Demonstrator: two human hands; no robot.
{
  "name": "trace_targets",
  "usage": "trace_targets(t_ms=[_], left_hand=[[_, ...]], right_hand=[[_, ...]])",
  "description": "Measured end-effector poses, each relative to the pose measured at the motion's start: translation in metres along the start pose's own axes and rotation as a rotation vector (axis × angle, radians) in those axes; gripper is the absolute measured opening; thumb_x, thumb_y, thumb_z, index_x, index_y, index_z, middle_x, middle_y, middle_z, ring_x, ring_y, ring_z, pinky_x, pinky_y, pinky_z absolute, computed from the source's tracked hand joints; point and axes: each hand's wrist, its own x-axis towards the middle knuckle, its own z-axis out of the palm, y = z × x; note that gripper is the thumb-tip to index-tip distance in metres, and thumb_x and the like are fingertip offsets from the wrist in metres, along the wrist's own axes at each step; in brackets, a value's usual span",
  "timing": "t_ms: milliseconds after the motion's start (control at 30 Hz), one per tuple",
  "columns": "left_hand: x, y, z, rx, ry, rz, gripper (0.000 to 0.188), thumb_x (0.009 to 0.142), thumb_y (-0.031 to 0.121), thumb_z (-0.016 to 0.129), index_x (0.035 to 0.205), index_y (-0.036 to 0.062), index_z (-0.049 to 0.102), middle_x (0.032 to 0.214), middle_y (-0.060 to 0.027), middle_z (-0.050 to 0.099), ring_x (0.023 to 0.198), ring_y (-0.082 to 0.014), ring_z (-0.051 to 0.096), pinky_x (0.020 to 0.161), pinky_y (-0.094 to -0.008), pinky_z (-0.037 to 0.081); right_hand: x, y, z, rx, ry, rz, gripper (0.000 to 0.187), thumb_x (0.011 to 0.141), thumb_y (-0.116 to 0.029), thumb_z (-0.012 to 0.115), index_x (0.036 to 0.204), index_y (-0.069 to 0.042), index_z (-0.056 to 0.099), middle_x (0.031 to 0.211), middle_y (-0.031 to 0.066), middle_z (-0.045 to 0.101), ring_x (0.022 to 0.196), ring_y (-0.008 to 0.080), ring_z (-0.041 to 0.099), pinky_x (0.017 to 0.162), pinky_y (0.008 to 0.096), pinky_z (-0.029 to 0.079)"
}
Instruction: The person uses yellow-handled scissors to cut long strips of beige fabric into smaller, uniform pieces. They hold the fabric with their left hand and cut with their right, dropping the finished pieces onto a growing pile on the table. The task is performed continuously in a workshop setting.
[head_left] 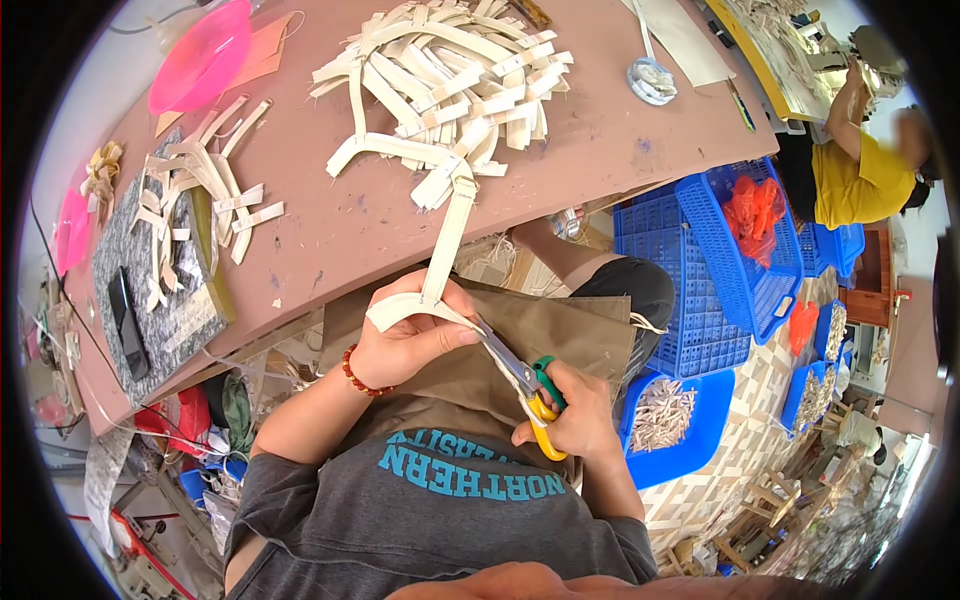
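1. Left of the two hands: pinching a cream cloth strap [448, 235] between thumb and fingers of the left hand [415, 335], near the middle of the frame.
2. Flat and stiff-looking along its length, forked and curved at the lower end, running up to the near edge of a heap of straps [450, 90], upper centre.
3. Right of the two hands: grasping scissors [541, 405] with the right hand [575, 410], just below and right of centre; handles of smooth green and yellow, metal blades aimed up-left beside a narrow strip of the strap.
4. Spread beneath the heap: a matte, brownish-pink counter [310, 210], marked with dark specks.
5. At left on the counter: a smaller bundle of straps [200, 180], branching and looped, on a grey mottled slab [110, 250] beside a glossy black phone [130, 322].
6. At upper left: a translucent pink basin [205, 55], smooth and round.
7. At right: lattice-walled blue plastic baskets [680, 300], crinkled red plastic [755, 215] inside the upper one.
8. Below these: a smooth blue tub [700, 455] of short, pale pieces.
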Motion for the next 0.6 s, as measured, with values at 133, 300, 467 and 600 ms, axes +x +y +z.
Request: trace_targets(t_ms=[133,300,467,600], left_hand=[[0.0007,0.0028,0.0023,0.03,0.014,0.008,0.022,0.076,-0.007,0.067,0.092,0.0002,0.053,0.083,-0.0102,0.058,0.08,-0.0242,0.065,0.07,-0.0346,0.055],[0.0024,0.0035,0.0025,0.037,-0.008,0.053,0.02,0.075,-0.007,0.068,0.089,0.0007,0.054,0.08,-0.0103,0.058,0.077,-0.0244,0.065,0.068,-0.0348,0.055],[0.0034,0.0044,0.0022,0.011,-0.01,0.058,0.018,0.076,-0.005,0.068,0.087,0.0011,0.055,0.078,-0.0103,0.059,0.075,-0.0244,0.065,0.067,-0.0353,0.055],[0.0034,0.004,-0.0019,-0.04,-0.058,0.054,0.016,0.077,-0.008,0.065,0.089,-0.0028,0.055,0.083,-0.0113,0.06,0.083,-0.0237,0.065,0.075,-0.0347,0.055]], right_hand=[[0.0003,-0.0018,-0.0007,-0.033,0.042,-0.037,0.066,0.044,-0.057,0.081,0.08,-0.009,0.053,0.066,0.0069,0.055,0.061,0.0303,0.06,0.053,0.0378,0.045],[-0.001,-0.0025,0.0003,0.014,0.055,-0.021,0.057,0.048,-0.046,0.084,0.079,-0.009,0.054,0.06,0.0062,0.052,0.056,0.0282,0.057,0.051,0.0367,0.044],[-0.0015,-0.0029,0.0035,0.085,0.054,-0.01,0.052,0.049,-0.038,0.085,0.079,-0.008,0.055,0.059,0.0063,0.051,0.053,0.0275,0.055,0.051,0.0365,0.043],[-0.0014,-0.0024,0.0054,0.101,0.07,-0.019,0.054,0.043,-0.033,0.088,0.077,-0.007,0.055,0.057,0.004,0.049,0.05,0.0218,0.052,0.05,0.0323,0.042]])
